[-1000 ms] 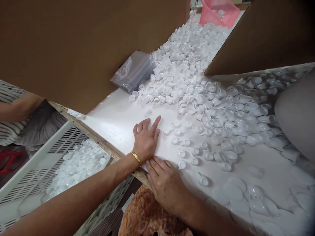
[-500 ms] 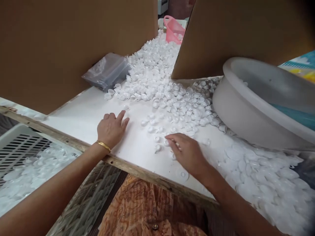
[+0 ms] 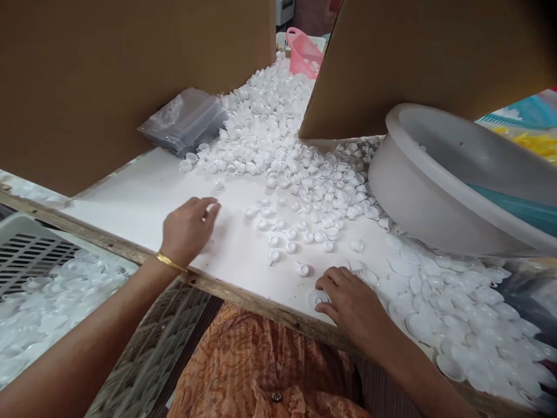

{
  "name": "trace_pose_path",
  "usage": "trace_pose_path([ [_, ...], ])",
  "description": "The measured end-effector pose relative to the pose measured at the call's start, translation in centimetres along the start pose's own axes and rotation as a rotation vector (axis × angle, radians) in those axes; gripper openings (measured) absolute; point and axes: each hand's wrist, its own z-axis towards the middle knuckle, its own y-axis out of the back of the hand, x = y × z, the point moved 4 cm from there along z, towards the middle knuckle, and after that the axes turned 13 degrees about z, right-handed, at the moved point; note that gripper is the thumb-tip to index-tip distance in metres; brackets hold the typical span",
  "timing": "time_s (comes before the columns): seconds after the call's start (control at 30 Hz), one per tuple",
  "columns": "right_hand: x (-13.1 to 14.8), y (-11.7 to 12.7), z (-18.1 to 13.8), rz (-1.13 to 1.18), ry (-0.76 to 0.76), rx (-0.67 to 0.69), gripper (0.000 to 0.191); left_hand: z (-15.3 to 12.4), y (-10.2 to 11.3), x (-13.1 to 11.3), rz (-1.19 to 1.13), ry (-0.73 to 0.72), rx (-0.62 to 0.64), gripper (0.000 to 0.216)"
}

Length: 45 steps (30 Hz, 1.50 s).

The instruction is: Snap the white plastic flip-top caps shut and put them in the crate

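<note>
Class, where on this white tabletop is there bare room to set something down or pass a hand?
Largest bare patch: between the left hand, the plastic bags, the cardboard wall and the wooden edge. A narrower strip lies between both hands. Crowded: the cup pile behind, the saucers beside the right hand.

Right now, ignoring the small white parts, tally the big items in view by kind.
Cardboard boards: 2
White basin: 1
Pink basket: 1
White slotted crate: 1
Clear bag bundle: 1
Total: 6
Teal shape by the basin not counted: unclear what it is.
</note>
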Motion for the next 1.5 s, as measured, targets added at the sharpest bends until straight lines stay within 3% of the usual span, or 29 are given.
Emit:
trace_pose_path([
  [0.1, -0.1, 0.2, -0.1, 0.086, -0.037, 0.006, 0.018, -2.9, -0.4, -5.1, -0.287, -0.308, 0.192, 0.032],
  [0.2, -0.4, 1.3, 0.3, 0.251, -0.129, -0.024, 0.007, -5.1, -1.3, -8.7, -0.201, -0.567, 0.225, 0.027],
  [0.27, -0.4, 2.0, 0.9, 0.395, -0.218, -0.051, 0.009, -5.3, -2.0, -8.8, -0.129, -0.589, 0.210, 0.023],
  [0.37, 0.5, 2.3, 2.6, 0.610, -0.283, -0.111, 0.012, -4.7, -2.3, -6.7, -0.145, -0.498, 0.230, 0.024],
  [0.47, 2.2, 1.4, 5.1, 0.703, -0.193, -0.182, 0.007, -4.3, -1.5, -4.2, -0.223, -0.376, 0.261, 0.028],
  [0.57, 4.3, 0.2, 7.6, 0.587, 0.018, -0.280, 0.005, -4.4, -0.5, -2.8, -0.419, -0.187, 0.301, 0.030],
  [0.67, 5.7, -0.9, 9.1, 0.360, 0.213, -0.319, 0.014, -4.7, -0.6, -2.9, -0.689, -0.008, 0.459, 0.033],
  [0.73, 6.2, -1.5, 9.6, 0.232, 0.281, -0.316, 0.018, -4.7, -1.2, -3.2, -0.847, 0.098, 0.520, 0.028],
  [0.87, 6.3, -2.6, 9.6, 0.119, 0.333, -0.299, 0.019, -4.3, -2.5, -3.2, -1.003, 0.254, 0.497, 0.014],
  [1.1, 6.5, -3.5, 9.7, 0.094, 0.371, -0.284, 0.022, -4.2, -3.9, -2.6, -1.030, 0.327, 0.503, 0.006],
  [1.33, 6.9, -3.4, 9.2, 0.022, 0.497, -0.297, 0.027, -4.4, -3.9, -2.7, -1.051, 0.286, 0.510, 0.005],
  [1.5, 6.6, -3.8, 9.0, 0.032, 0.485, -0.302, 0.025, -4.6, -3.8, -2.6, -0.968, 0.236, 0.581, 0.006],
])
